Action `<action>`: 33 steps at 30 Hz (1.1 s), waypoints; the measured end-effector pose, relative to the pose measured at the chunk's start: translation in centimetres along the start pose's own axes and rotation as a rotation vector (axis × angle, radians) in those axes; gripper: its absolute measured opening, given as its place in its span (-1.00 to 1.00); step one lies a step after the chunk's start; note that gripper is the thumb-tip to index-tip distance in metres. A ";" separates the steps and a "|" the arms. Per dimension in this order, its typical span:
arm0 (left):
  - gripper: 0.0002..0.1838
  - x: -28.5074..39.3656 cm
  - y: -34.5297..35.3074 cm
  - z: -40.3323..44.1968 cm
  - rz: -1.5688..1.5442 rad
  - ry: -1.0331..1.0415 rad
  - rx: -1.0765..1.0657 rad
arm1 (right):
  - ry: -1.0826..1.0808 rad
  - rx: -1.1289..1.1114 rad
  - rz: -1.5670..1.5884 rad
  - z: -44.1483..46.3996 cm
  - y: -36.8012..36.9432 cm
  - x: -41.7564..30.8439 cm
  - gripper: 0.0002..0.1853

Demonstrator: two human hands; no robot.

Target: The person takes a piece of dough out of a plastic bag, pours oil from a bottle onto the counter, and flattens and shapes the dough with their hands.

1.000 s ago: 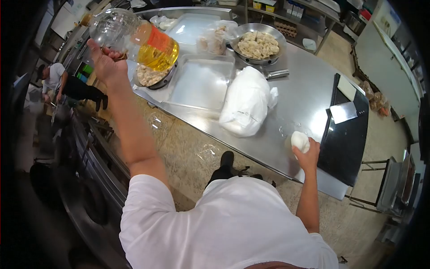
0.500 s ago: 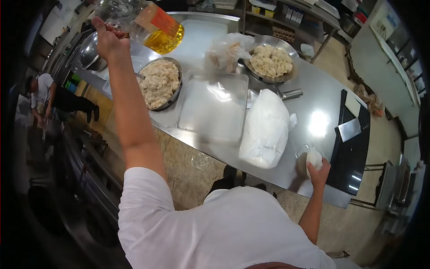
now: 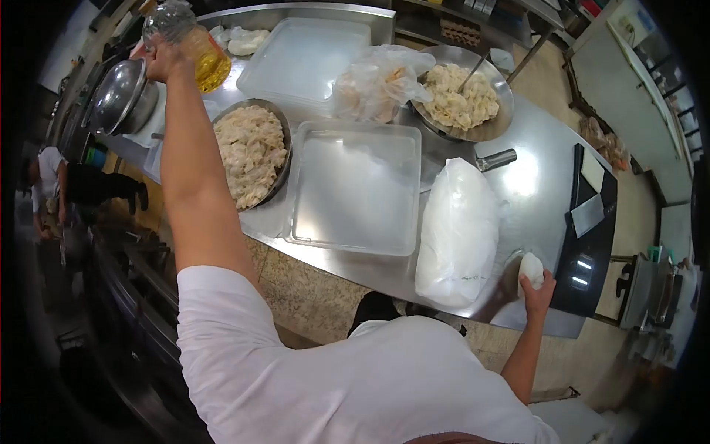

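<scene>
My left hand (image 3: 166,61) is stretched to the far left of the metal table, its fingers closed at the side of a clear oil bottle (image 3: 211,68) with yellow oil in its lower part. The hand and wrist hide some of the bottle. Near the table's front right, my right hand (image 3: 538,290) grips a smooth white lump that looks like dough (image 3: 530,268). Left of that lump lies a big, full white plastic bag (image 3: 457,233). A shallow clear tray (image 3: 355,189) sits in front of me, beside a pan of pale, lumpy filling (image 3: 251,152).
A steel bowl (image 3: 118,92) stands by the bottle. Farther back are a second clear container (image 3: 307,55), a knotted plastic bag (image 3: 381,81) and a pan of pale food (image 3: 462,96). A cleaver (image 3: 588,214) lies on the black board (image 3: 592,255). Another person (image 3: 55,174) is at far left.
My left hand has brought the tilted oil bottle down and left, and it now stands more upright near the steel bowl. My right hand still holds the white lump; the view has shifted.
</scene>
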State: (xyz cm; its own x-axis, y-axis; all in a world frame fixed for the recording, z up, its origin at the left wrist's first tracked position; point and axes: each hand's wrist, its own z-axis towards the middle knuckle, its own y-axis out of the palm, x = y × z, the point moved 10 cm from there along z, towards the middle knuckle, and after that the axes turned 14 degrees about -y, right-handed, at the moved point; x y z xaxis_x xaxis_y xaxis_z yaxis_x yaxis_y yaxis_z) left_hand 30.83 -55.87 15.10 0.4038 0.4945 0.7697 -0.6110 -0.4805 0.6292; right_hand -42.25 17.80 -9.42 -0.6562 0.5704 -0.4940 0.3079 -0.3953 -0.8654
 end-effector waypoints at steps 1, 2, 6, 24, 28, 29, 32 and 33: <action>-0.84 -1.1 -0.3 1.0 -0.022 0.002 -0.010 | 0.008 0.000 -0.007 0.0 0.4 0.7 -0.10; -0.84 -2.2 -0.6 2.0 -0.045 0.001 -0.021 | -0.038 0.033 0.000 0.1 0.7 0.8 -0.11; -0.53 -9.3 -4.3 12.4 0.116 -0.087 -0.063 | -0.047 0.025 -0.035 -0.1 -0.1 -0.7 -0.17; -0.70 -1.1 8.7 1.2 0.105 -0.342 -0.526 | -0.074 -0.163 -0.076 0.9 0.8 -3.1 0.07; -0.69 -3.3 13.5 -7.5 -0.073 -0.471 -0.696 | -0.028 -0.180 -0.124 0.6 0.6 -2.7 0.30; -0.69 -3.7 14.7 -11.4 -0.118 -0.532 -0.746 | 0.017 -0.198 -0.111 0.6 0.2 -3.6 0.29; -0.68 -7.9 17.2 -18.6 -0.188 -0.649 -0.772 | -0.038 -0.130 -0.059 0.5 0.2 -3.3 0.24; -0.67 -9.3 17.8 -20.4 -0.229 -0.682 -0.740 | -0.028 -0.131 -0.044 0.4 0.2 -3.5 0.20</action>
State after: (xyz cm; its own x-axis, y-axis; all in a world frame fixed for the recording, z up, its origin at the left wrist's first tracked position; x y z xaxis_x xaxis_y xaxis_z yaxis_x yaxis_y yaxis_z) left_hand 2.31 -54.30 16.91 0.7225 -0.1088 0.6828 -0.6440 0.2535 0.7218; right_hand -40.18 15.44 -7.79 -0.6894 0.5644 -0.4541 0.3644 -0.2715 -0.8908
